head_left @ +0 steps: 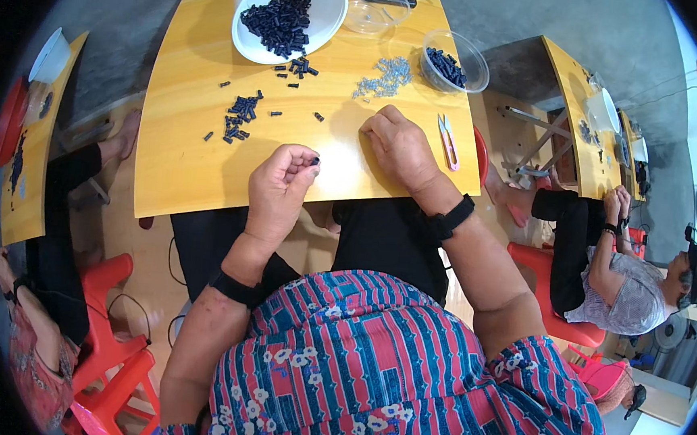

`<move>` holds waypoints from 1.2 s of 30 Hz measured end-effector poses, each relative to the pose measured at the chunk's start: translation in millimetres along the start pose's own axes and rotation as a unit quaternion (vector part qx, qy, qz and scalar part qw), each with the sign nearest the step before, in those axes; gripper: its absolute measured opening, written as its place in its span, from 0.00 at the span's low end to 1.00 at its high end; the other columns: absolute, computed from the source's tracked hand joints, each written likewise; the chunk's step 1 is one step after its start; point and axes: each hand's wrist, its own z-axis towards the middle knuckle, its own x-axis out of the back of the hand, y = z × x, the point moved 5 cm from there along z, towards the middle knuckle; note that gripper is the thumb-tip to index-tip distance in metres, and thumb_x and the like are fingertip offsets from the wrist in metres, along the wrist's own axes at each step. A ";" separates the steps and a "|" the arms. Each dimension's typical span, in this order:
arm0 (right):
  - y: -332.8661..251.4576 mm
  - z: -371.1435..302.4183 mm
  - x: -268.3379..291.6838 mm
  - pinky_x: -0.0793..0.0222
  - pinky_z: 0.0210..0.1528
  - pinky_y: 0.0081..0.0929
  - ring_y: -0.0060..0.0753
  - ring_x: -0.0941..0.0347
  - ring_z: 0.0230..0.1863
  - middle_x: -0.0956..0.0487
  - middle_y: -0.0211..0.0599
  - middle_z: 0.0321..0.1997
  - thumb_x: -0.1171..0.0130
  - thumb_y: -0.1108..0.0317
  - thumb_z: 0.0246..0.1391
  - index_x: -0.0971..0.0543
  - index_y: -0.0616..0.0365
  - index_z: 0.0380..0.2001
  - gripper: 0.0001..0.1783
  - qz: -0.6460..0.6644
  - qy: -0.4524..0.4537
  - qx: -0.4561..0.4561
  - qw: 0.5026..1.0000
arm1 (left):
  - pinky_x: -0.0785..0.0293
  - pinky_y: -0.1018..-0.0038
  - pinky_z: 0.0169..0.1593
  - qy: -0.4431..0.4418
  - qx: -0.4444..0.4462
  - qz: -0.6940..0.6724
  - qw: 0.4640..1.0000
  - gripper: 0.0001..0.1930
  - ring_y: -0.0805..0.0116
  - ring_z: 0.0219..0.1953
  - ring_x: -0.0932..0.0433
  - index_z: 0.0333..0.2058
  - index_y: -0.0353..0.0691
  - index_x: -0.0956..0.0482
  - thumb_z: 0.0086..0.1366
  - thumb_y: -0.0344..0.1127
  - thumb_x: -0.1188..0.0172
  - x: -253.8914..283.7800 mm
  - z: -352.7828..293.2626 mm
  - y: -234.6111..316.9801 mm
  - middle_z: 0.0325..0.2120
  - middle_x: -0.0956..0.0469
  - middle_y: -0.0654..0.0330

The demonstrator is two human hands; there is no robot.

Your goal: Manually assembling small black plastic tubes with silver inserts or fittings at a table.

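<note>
And there's the left hand [279, 187], fingers pinching a small black cylinder [315, 161] over the surface [198, 167]! Across to the right hand [402, 147]: fingers curled down just short of the clear plastic bits [384, 79], and whether they grip anything, I can't tell. Black cylinders [244, 109] lie scattered ahead; pink-handled snips [451, 155] rest at right.

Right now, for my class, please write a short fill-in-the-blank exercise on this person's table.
1. A dark piece is held in the ____ hand.
2. The snips lie to the ____ of the right hand.
3. The white bowl stands to the ____ of the clear pile.

Missing words: left; right; left.
</note>
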 end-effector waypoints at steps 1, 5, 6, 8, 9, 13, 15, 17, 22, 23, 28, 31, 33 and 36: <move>-0.5 -1.2 -2.3 0.26 0.35 0.37 0.47 0.25 0.33 0.26 0.42 0.32 0.43 0.74 0.50 0.25 0.58 0.31 0.04 -0.026 0.011 0.031 0.999 | 0.27 0.82 0.42 -0.004 0.002 0.000 1.000 0.06 0.81 0.35 0.25 0.40 0.33 0.25 0.64 0.23 0.41 0.1 0.5 -0.7 0.32 0.22 0.65; -10.5 -7.5 -10.2 0.25 0.35 0.38 0.47 0.26 0.32 0.30 0.44 0.33 0.46 0.73 0.49 0.30 0.60 0.34 0.08 -0.099 0.005 0.110 0.989 | 0.24 0.81 0.40 0.005 -0.013 -0.017 1.000 0.05 0.79 0.32 0.23 0.37 0.33 0.23 0.61 0.23 0.40 -0.5 2.9 -2.1 0.30 0.20 0.63; -13.1 -8.2 -10.1 0.25 0.35 0.38 0.47 0.26 0.32 0.30 0.44 0.33 0.46 0.73 0.49 0.30 0.60 0.34 0.08 -0.099 0.005 0.112 0.989 | 0.24 0.81 0.40 0.007 -0.015 -0.016 1.000 0.05 0.79 0.32 0.23 0.37 0.33 0.23 0.61 0.23 0.40 0.2 3.0 -2.1 0.30 0.20 0.63; -20.9 -10.2 -12.1 0.24 0.36 0.38 0.46 0.25 0.32 0.30 0.44 0.35 0.46 0.72 0.50 0.31 0.60 0.34 0.08 -0.091 -0.007 0.140 0.986 | 0.27 0.82 0.42 -0.015 0.002 -0.019 1.000 0.06 0.81 0.35 0.25 0.40 0.34 0.23 0.64 0.23 0.41 -0.4 2.6 -3.8 0.33 0.21 0.66; -22.2 -10.9 -13.3 0.24 0.36 0.38 0.46 0.25 0.32 0.30 0.44 0.35 0.46 0.72 0.50 0.31 0.60 0.34 0.08 -0.092 -0.006 0.142 0.986 | 0.27 0.82 0.42 -0.013 0.000 -0.020 1.000 0.06 0.81 0.35 0.25 0.40 0.34 0.23 0.64 0.23 0.41 0.0 2.4 -4.8 0.33 0.21 0.66; -25.2 -8.2 -20.2 0.24 0.36 0.38 0.48 0.24 0.32 0.28 0.44 0.33 0.45 0.71 0.49 0.30 0.60 0.31 0.07 -0.103 -0.041 0.119 0.987 | 0.27 0.82 0.42 -0.016 0.000 -0.018 1.000 0.06 0.81 0.35 0.25 0.40 0.34 0.23 0.64 0.24 0.41 0.2 1.7 -7.1 0.33 0.21 0.66; -28.2 -4.9 -20.2 0.24 0.35 0.39 0.48 0.23 0.31 0.28 0.44 0.31 0.44 0.71 0.48 0.29 0.60 0.29 0.06 -0.103 -0.044 0.112 0.987 | 0.27 0.82 0.42 -0.014 0.001 -0.019 1.000 0.06 0.81 0.34 0.25 0.40 0.34 0.22 0.64 0.24 0.41 0.6 1.2 -6.9 0.33 0.21 0.66; -29.6 -0.3 -15.9 0.24 0.34 0.38 0.50 0.24 0.30 0.25 0.44 0.28 0.43 0.72 0.47 0.26 0.60 0.27 0.04 -0.045 -0.021 0.082 0.995 | 0.27 0.83 0.41 -0.015 0.000 -0.019 1.000 0.06 0.82 0.33 0.25 0.39 0.34 0.22 0.63 0.24 0.41 0.3 0.7 -6.4 0.31 0.21 0.67; -26.1 1.0 -14.8 0.26 0.34 0.23 0.28 0.25 0.29 0.24 0.34 0.26 0.43 0.78 0.48 0.24 0.61 0.29 0.04 0.196 -0.027 -0.040 0.979 | 0.26 0.83 0.40 -0.011 -0.001 -0.013 1.000 0.06 0.82 0.32 0.25 0.38 0.34 0.21 0.62 0.24 0.40 -0.1 0.4 -4.5 0.30 0.21 0.67; -23.8 -1.2 -20.7 0.28 0.34 0.18 0.20 0.26 0.29 0.25 0.30 0.27 0.44 0.81 0.49 0.24 0.61 0.33 0.07 0.312 -0.057 -0.125 0.940 | 0.26 0.82 0.40 -0.010 0.002 -0.011 1.000 0.06 0.82 0.32 0.25 0.38 0.34 0.21 0.62 0.24 0.40 0.4 0.1 -4.4 0.30 0.21 0.67; -36.7 2.7 -24.8 0.32 0.38 0.11 0.11 0.30 0.34 0.28 0.24 0.33 0.43 0.83 0.53 0.28 0.60 0.42 0.14 0.460 -0.078 -0.113 0.877 | 0.23 0.80 0.40 0.005 -0.001 -0.008 1.000 0.06 0.77 0.32 0.21 0.37 0.34 0.20 0.60 0.23 0.38 1.2 1.1 -3.8 0.29 0.19 0.62; -39.0 4.5 -24.5 0.31 0.40 0.12 0.12 0.30 0.35 0.27 0.25 0.33 0.44 0.83 0.52 0.29 0.61 0.44 0.16 0.452 -0.090 -0.106 0.881 | 0.23 0.80 0.40 0.004 -0.001 -0.018 1.000 0.06 0.77 0.32 0.20 0.37 0.34 0.20 0.59 0.23 0.37 1.3 1.7 -5.3 0.29 0.18 0.61; -40.2 5.4 -23.0 0.31 0.40 0.12 0.12 0.30 0.35 0.28 0.26 0.33 0.44 0.84 0.52 0.30 0.61 0.44 0.16 0.447 -0.095 -0.106 0.883 | 0.23 0.80 0.40 0.002 -0.003 -0.022 1.000 0.07 0.77 0.32 0.20 0.37 0.34 0.20 0.59 0.23 0.37 1.0 1.6 -5.7 0.29 0.18 0.61; -40.3 5.3 -22.9 0.31 0.39 0.11 0.13 0.29 0.35 0.27 0.27 0.34 0.44 0.84 0.52 0.30 0.61 0.45 0.16 0.433 -0.118 -0.121 0.886 | 0.23 0.80 0.40 0.006 -0.006 -0.016 1.000 0.07 0.77 0.31 0.20 0.37 0.34 0.19 0.59 0.23 0.37 1.3 1.4 -3.9 0.29 0.18 0.61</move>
